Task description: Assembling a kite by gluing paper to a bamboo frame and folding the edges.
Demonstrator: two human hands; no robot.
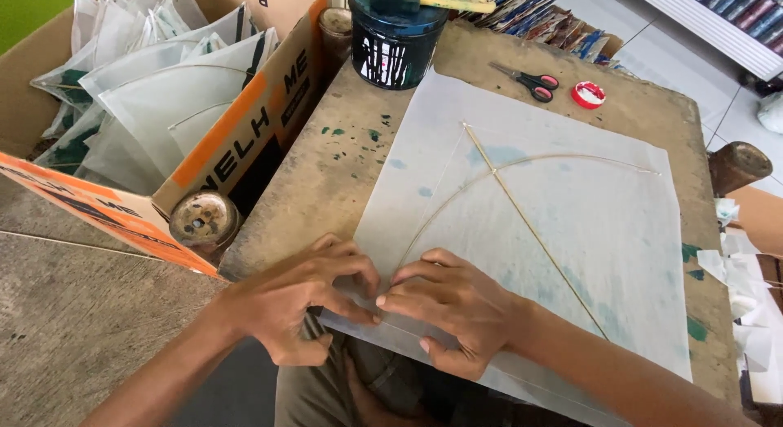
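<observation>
While a worn table (342,162) carries it, a pale paper kite (563,231) with thin sticks is spread flat; its near corner is pinched by the left hand (298,300) and right hand (457,305), fingertips together. Finished kites fill a box (245,125); scissors (526,80) lie behind.

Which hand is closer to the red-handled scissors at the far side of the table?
The right hand. Both hands press the near edge of the paper sheet, far from the scissors, but the left hand sits farther off to the left.
</observation>
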